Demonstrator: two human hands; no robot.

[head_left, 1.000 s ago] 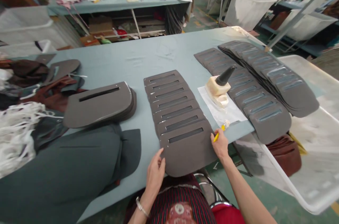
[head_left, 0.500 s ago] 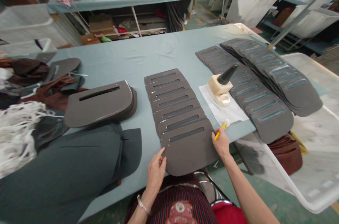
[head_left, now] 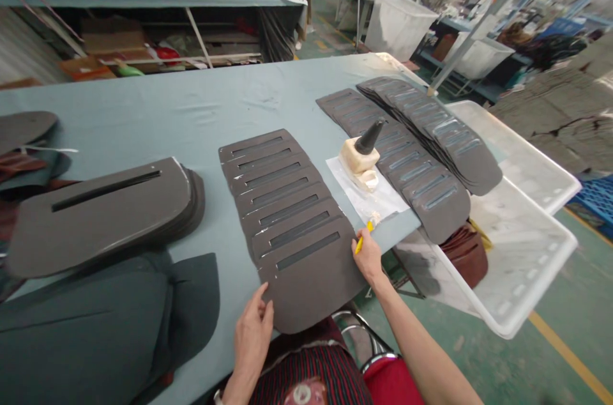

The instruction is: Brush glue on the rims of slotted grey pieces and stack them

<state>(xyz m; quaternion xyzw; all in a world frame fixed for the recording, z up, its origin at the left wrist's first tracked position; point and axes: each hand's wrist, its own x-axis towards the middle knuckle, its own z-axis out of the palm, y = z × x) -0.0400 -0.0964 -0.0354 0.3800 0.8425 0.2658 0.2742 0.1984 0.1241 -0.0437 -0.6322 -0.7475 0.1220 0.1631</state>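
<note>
Overlapping dark grey slotted panels (head_left: pixel 306 283) lie in a fanned row in front of me, the nearest one reaching over the table's front edge. My left hand (head_left: pixel 253 328) rests at the nearest panel's left edge, fingertips touching it and fingers apart. At the right edge, my right hand (head_left: pixel 368 255) is closed on a yellow-handled glue brush (head_left: pixel 360 243), whose tip is covered in white paste. Just beyond the brush, a cream glue bottle (head_left: pixel 355 156) with a black nozzle stands on a white sheet (head_left: pixel 390 200). White paste sits at the bottle's near side.
More slotted panels (head_left: pixel 445 220) lie fanned in two rows at the right. On the left are a stack of slotted panels (head_left: pixel 110 200) and dark green pieces (head_left: pixel 86 328). White plastic bins (head_left: pixel 517 277) stand beyond the table's right side. A metal pole (head_left: pixel 479 34) rises near the far corner.
The view has swung to the right, so the table's contents appear shifted left. Both hands keep their places at the nearest panel's edges, and the brush stays in the right hand.
</note>
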